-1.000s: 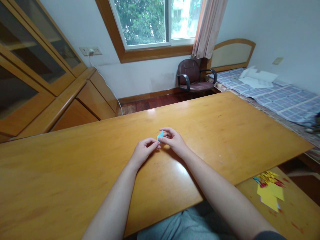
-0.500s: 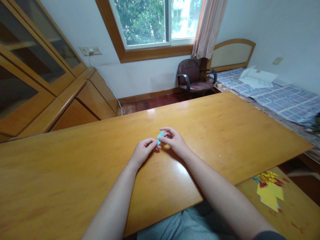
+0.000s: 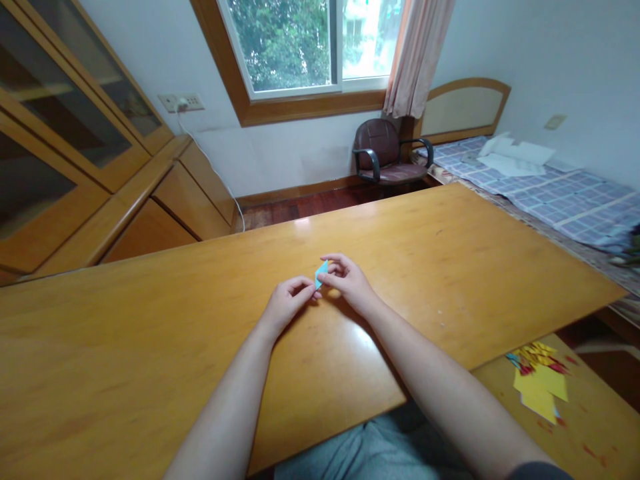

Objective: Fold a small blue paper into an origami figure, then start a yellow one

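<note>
Pinching small blue paper [image 3: 323, 267] in right hand [image 3: 347, 279], over worktop [image 3: 150, 347]; nipping its lower corner with left hand [image 3: 289, 300]. Looks mid-fold, working the shape between both. Probably calls next for steady grip on the right, light careful pressing from the left, edges lined up.

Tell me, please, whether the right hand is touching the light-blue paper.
Touching: the head view shows the right hand gripping the light-blue paper, its thumb against the face and covering part of it.
</note>
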